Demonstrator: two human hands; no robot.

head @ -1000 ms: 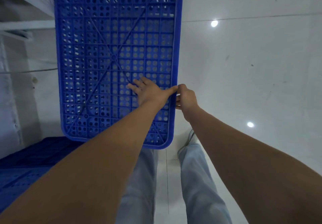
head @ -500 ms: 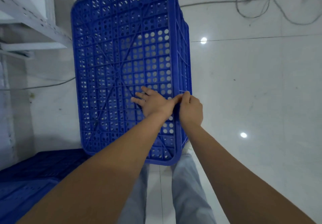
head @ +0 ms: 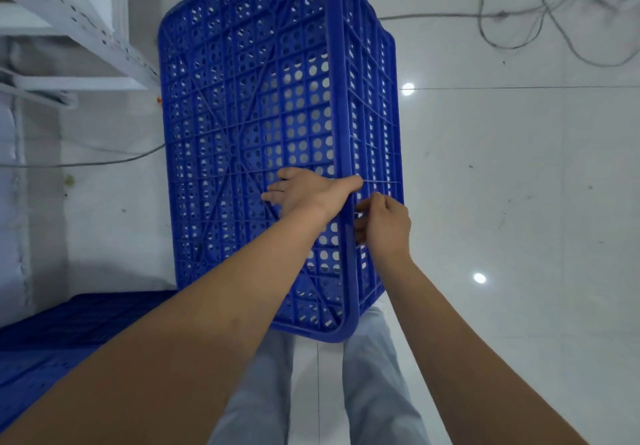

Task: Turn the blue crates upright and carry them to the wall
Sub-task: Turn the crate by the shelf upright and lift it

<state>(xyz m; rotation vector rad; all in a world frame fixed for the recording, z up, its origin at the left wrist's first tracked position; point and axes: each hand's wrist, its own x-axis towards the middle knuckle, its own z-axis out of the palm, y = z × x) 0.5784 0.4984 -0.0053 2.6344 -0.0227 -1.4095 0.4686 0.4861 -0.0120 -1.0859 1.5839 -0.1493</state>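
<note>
Your left hand lies spread on the blue perforated plastic crate's base, your right hand curls on its side wall; a second blue crate sits at the floor's lower-left corner.

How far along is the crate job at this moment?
Done: nothing visibly finished; no crate is seen placed at a wall. In hand: the blue perforated plastic crate shows its base to the camera, with the left hand spread flat on the base and the right hand gripping its side wall. Left: set it upright, carry it, then handle the other blue crates at lower left.
</note>
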